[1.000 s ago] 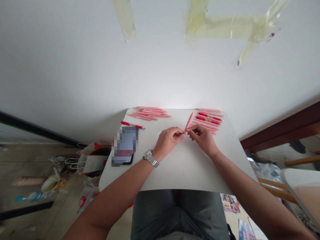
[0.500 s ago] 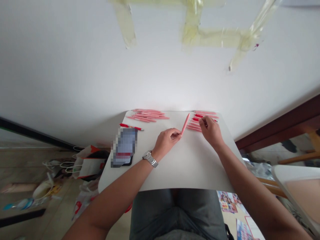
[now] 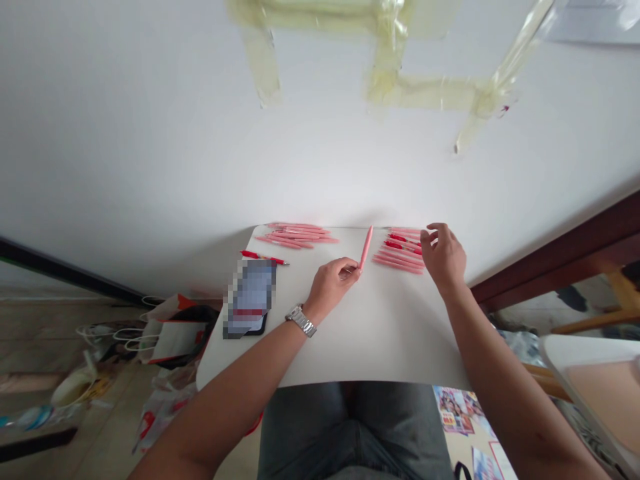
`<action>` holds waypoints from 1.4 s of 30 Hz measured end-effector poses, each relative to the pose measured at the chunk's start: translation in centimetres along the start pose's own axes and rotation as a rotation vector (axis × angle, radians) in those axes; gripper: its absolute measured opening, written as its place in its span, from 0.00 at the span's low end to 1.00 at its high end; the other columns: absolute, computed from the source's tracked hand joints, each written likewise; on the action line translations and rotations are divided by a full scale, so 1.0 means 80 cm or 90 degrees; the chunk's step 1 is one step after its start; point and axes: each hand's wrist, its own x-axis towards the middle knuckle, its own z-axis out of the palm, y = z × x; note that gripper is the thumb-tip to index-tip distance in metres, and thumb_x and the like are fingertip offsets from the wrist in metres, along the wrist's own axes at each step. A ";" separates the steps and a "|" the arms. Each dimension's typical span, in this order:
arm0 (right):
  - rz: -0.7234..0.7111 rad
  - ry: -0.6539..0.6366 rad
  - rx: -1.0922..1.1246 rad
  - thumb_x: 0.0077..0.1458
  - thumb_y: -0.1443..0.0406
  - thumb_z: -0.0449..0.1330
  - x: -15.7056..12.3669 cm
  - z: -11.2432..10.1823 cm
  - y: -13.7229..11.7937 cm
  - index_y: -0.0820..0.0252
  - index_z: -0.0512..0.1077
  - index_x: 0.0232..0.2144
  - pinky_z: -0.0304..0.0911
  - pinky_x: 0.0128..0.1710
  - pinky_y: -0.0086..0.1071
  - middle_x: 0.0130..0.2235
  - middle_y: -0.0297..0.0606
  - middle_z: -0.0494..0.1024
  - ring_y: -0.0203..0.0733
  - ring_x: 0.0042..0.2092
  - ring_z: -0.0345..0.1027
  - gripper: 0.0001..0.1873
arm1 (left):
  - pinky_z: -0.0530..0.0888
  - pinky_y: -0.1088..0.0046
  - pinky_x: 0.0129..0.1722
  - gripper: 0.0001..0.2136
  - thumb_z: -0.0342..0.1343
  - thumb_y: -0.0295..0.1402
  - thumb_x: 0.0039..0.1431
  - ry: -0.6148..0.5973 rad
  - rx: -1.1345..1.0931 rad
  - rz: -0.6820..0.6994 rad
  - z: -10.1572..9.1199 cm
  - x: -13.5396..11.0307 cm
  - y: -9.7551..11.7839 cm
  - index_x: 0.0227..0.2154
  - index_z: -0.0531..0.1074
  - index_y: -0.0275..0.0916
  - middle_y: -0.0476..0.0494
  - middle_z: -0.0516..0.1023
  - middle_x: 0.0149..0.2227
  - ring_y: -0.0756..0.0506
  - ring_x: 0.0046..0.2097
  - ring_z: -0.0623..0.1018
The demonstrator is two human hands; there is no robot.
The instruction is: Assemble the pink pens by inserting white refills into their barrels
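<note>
My left hand (image 3: 333, 283), with a metal watch (image 3: 302, 320) on its wrist, is closed on the lower end of a pink pen (image 3: 367, 247). The pen stands tilted upright above the middle of the white table (image 3: 360, 340). My right hand (image 3: 445, 257) is at the right ends of a row of pink pens (image 3: 403, 263), its thumb and forefinger apart and nothing visible between them. Two red pens (image 3: 400, 245) lie within that row, their right ends hidden by the hand. A looser pile of pink pens (image 3: 297, 233) lies at the back left.
A phone with a blurred screen (image 3: 254, 293) lies at the table's left side, below a single red pen (image 3: 264, 257). A white wall (image 3: 320, 160) with yellowed tape borders the back edge. Bags (image 3: 175, 333) stand on the floor at left; a white chair (image 3: 595, 373) is at right.
My right hand has moved right and away from the middle of the right pen row, uncovering more of it. The pen in my left hand has become slightly more upright.
</note>
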 end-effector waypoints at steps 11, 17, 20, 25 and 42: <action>-0.123 -0.327 0.384 0.70 0.47 0.53 -0.052 0.025 -0.090 0.57 0.74 0.44 0.66 0.36 0.34 0.39 0.41 0.81 0.42 0.36 0.73 0.21 | 0.82 0.70 0.46 0.09 0.61 0.40 0.66 0.008 -0.069 0.000 0.000 0.001 0.007 0.43 0.77 0.41 0.45 0.84 0.39 0.46 0.41 0.85; -0.111 -0.396 0.507 0.69 0.45 0.55 -0.071 0.040 -0.103 0.57 0.72 0.41 0.65 0.34 0.34 0.35 0.38 0.78 0.40 0.33 0.72 0.22 | 0.81 0.70 0.45 0.10 0.60 0.42 0.67 -0.024 -0.061 0.012 -0.003 0.000 0.012 0.43 0.75 0.41 0.45 0.85 0.39 0.45 0.41 0.85; -0.099 -0.360 0.517 0.70 0.46 0.55 -0.076 0.041 -0.100 0.57 0.70 0.39 0.66 0.36 0.34 0.36 0.38 0.77 0.41 0.35 0.73 0.21 | 0.80 0.71 0.45 0.09 0.59 0.42 0.68 -0.025 -0.032 0.024 -0.006 -0.001 0.012 0.40 0.74 0.41 0.45 0.84 0.38 0.45 0.41 0.85; -0.114 -0.393 0.488 0.72 0.50 0.54 -0.082 0.031 -0.095 0.56 0.69 0.36 0.62 0.33 0.34 0.31 0.36 0.76 0.40 0.31 0.69 0.18 | 0.80 0.71 0.44 0.12 0.60 0.43 0.68 0.057 -0.123 -0.001 -0.010 0.005 0.009 0.43 0.74 0.39 0.43 0.82 0.40 0.45 0.42 0.84; -0.135 -0.507 0.492 0.72 0.49 0.52 -0.091 0.013 -0.100 0.57 0.77 0.45 0.57 0.32 0.33 0.30 0.34 0.73 0.38 0.30 0.61 0.22 | 0.79 0.64 0.55 0.17 0.63 0.47 0.65 0.113 -0.459 -0.105 -0.007 0.012 0.002 0.48 0.81 0.41 0.41 0.82 0.45 0.45 0.49 0.80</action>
